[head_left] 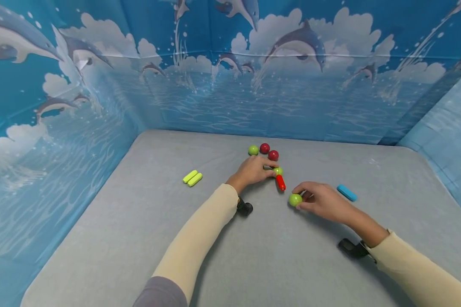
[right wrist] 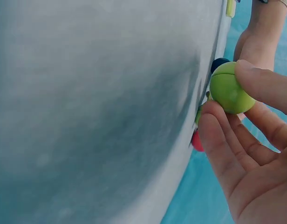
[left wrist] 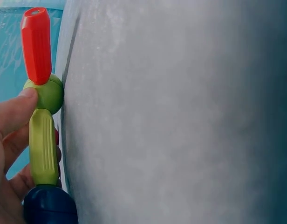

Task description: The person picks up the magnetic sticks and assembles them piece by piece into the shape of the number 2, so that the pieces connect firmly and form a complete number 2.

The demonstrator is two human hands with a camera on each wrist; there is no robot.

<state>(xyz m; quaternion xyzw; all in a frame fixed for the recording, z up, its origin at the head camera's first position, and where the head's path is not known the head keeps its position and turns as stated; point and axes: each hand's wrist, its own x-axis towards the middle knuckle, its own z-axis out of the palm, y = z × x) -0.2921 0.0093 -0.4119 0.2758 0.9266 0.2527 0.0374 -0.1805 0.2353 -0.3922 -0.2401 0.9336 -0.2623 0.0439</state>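
With thumb and fingers, my left hand (head_left: 253, 170) pinches a green ball (head_left: 278, 171) that has a red rod (head_left: 280, 182) attached. The left wrist view shows the red rod (left wrist: 37, 46) joined to that ball (left wrist: 51, 94), a yellow-green rod (left wrist: 43, 147) below it and a dark blue ball (left wrist: 50, 205) at the end. My right hand (head_left: 324, 201) pinches another green ball (head_left: 295, 200), a little in front of the red rod and apart from it. A thin seam crosses this ball (right wrist: 231, 88) in the right wrist view.
Behind my left hand lie a green ball (head_left: 253, 150) and two red balls (head_left: 264, 148). Two yellow-green rods (head_left: 192, 178) lie at left on the grey table (head_left: 138, 238), and a blue rod (head_left: 347, 192) lies beyond my right hand. A dolphin-print curtain (head_left: 215, 102) surrounds the table's back and sides.
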